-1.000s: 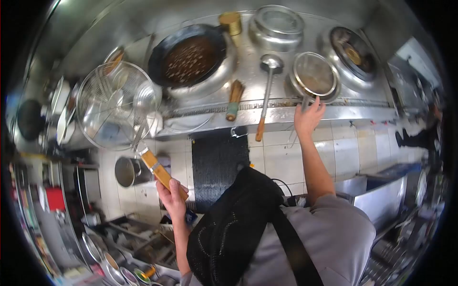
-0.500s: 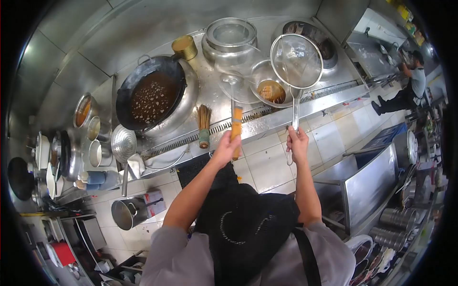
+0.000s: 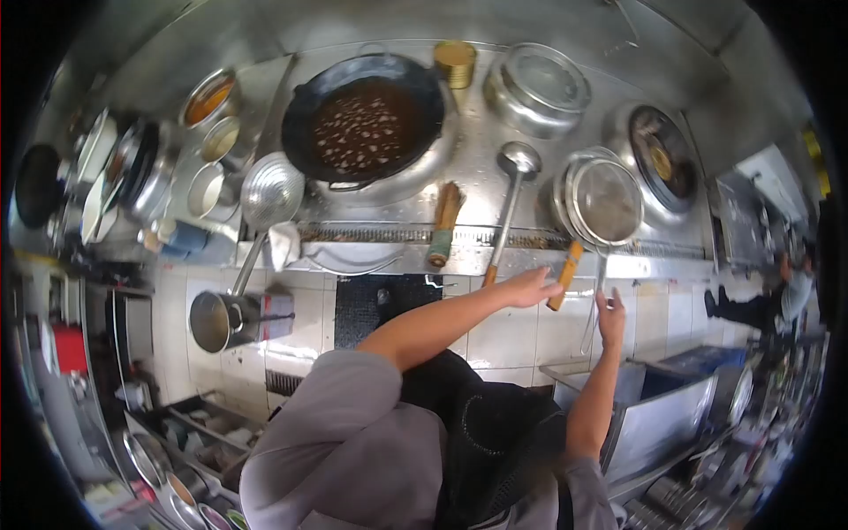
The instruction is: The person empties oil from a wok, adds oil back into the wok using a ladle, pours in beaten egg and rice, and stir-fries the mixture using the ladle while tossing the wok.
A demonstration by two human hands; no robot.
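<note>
My left hand [image 3: 533,287] has its fingers stretched out beside a flat wooden handle [image 3: 565,276]. This handle leads to a strainer that lies mostly hidden under another one. The upper fine-mesh strainer [image 3: 606,203], round with a metal rim, rests over a metal bowl [image 3: 560,199]. Its thin metal handle runs down past my right hand [image 3: 609,314], whose fingers are apart at the handle; whether they touch it is hard to see. A ladle [image 3: 518,168] lies on the stove, left of the strainers, its wooden end near my left forearm.
A black wok [image 3: 296,132] of dark liquid with pale bits sits on the left burner. A bamboo brush [image 3: 443,230], a lidded pot [image 3: 541,88], a gold tin [image 3: 455,64] and a perforated skimmer [image 3: 273,190] are around. Another person [image 3: 782,296] stands far right.
Both strainers have come down onto the bowl, and my hands have loosened from their handles. The view has shifted, so the stove appears further left.
</note>
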